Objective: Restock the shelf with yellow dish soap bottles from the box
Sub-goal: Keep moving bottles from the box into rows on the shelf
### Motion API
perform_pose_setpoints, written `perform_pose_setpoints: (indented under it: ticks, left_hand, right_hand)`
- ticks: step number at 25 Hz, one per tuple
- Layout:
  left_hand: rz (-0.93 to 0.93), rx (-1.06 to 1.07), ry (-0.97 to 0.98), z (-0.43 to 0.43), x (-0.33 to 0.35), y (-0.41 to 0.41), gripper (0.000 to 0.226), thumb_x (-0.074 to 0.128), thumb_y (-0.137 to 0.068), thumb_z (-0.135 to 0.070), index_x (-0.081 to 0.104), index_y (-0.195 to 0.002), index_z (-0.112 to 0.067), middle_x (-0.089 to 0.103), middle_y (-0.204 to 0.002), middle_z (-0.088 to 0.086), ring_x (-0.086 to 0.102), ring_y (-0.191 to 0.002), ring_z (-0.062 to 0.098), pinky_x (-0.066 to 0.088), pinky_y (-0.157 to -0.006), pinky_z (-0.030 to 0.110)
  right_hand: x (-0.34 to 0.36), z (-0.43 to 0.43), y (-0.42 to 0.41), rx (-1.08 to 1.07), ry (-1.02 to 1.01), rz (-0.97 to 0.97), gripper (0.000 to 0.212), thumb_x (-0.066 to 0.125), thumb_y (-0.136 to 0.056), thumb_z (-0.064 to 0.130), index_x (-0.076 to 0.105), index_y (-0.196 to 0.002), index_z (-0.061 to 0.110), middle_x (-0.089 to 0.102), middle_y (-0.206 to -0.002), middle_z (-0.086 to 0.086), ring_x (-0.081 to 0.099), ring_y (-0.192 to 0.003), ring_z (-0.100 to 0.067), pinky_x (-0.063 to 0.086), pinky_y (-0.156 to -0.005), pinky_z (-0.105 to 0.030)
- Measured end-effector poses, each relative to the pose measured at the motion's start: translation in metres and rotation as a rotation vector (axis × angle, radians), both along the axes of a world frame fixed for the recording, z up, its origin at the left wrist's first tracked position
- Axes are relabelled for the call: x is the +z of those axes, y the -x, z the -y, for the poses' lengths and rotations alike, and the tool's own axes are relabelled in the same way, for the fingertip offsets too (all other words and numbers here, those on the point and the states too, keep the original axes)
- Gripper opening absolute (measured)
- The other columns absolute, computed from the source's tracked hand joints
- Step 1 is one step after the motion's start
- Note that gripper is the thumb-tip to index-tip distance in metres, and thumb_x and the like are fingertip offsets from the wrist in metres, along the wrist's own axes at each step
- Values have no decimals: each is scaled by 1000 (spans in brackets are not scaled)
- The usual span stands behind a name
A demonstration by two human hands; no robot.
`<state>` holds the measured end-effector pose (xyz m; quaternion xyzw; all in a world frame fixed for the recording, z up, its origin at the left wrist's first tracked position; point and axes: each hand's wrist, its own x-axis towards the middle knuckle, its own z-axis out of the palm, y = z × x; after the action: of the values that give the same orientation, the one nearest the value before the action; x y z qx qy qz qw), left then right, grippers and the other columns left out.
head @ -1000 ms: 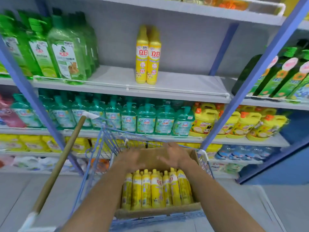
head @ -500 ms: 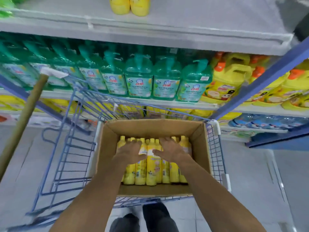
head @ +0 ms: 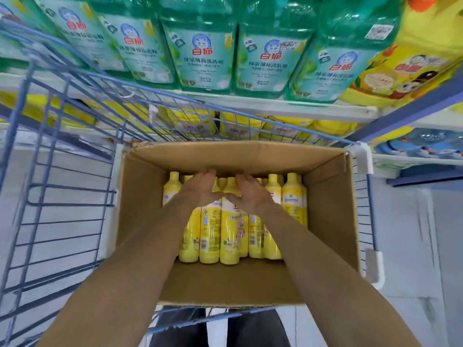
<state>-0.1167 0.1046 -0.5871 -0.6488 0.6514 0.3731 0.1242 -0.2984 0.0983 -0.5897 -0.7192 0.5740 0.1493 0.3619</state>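
Inside box (head: 328, 211), left hand (head: 200, 190) and right hand (head: 250, 195) atop yellow bottles (head: 229, 236), caps hidden, grip unclear

A shop aisle: beyond the blue wire trolley (head: 62, 171), a white shelf (head: 275, 106) carries identical green detergent bottles (head: 205, 46), with yellow jugs (head: 413, 71) beyond the trolley's right corner, and a cardboard box (head: 140, 209) of stock sits inside the trolley.
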Motion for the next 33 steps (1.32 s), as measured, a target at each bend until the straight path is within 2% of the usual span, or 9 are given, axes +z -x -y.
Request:
perform_pose_setpoints:
  ticks: [7,12,15,18,21,24,27,29,33]
  left_hand:
    - [-82,122,97,-1,-38,6,68,80,-79,-26,45,-134,-7,41,-141,13,50,-128,35,47,-97,42]
    - [-285,444,75,-11,-8,-4,70,90,-66,-22,55,-126,-14,60,-113,3,57,-105,22,47,-86,33]
    - [-510,605,8,-17,-7,-12,56,90,-66,-7,62,-113,-13,61,-91,0,59,-90,18,50,-76,32]
    - [-565,646,-15,-19,-9,-19,54,89,-66,-1,64,-112,-11,58,-88,-2,57,-83,13,51,-76,32]
    - [-465,598,-34,-26,2,-21,35,92,-65,-15,59,-73,-13,45,-65,-4,44,-60,12,40,-58,30]
    - [-438,562,32,-45,36,-17,46,92,-65,-17,47,-56,-16,40,-52,-11,36,-49,5,27,-46,22]
    - [-421,437,71,-63,88,-18,34,92,-57,-26,63,-69,-11,58,-62,-8,54,-60,9,41,-53,32]
    - [-414,364,135,-53,131,-27,38,87,-50,-35,64,-73,-15,63,-70,-3,61,-70,18,48,-59,38]
    - [-405,286,324,-12,229,-44,55,78,-48,-46,68,-95,-18,71,-93,0,66,-89,19,55,-71,36]
  right_hand:
    - [-39,7,-6,-241,-4,206,71,79,-85,31,45,-144,12,55,-141,-13,52,-130,-30,45,-106,-41]
    - [-26,-2,3,-523,-126,412,75,90,-71,25,51,-135,15,62,-122,-7,61,-116,-24,55,-96,-47]
    - [-22,-5,7,-522,-184,451,56,89,-74,28,62,-122,16,67,-117,-3,64,-111,-20,56,-90,-35]
    - [-21,-21,9,-600,-270,542,52,85,-81,26,57,-124,20,63,-108,14,61,-95,1,51,-75,-15]
    - [-10,-41,7,-679,-215,619,62,90,-74,31,60,-127,19,68,-110,7,66,-100,-7,59,-82,-27]
    - [20,-58,7,-630,-124,602,72,92,-59,50,67,-119,18,72,-111,3,67,-108,-16,59,-90,-38]
    - [75,-64,7,-560,-47,598,64,91,-57,51,71,-109,19,74,-99,7,69,-94,-12,60,-81,-39]
    - [119,-50,3,-526,-11,615,59,91,-57,48,73,-107,21,75,-94,5,69,-85,-9,59,-76,-38]
    - [227,-9,-12,-475,136,713,59,94,-61,38,72,-110,16,77,-102,0,70,-89,-11,56,-79,-30]
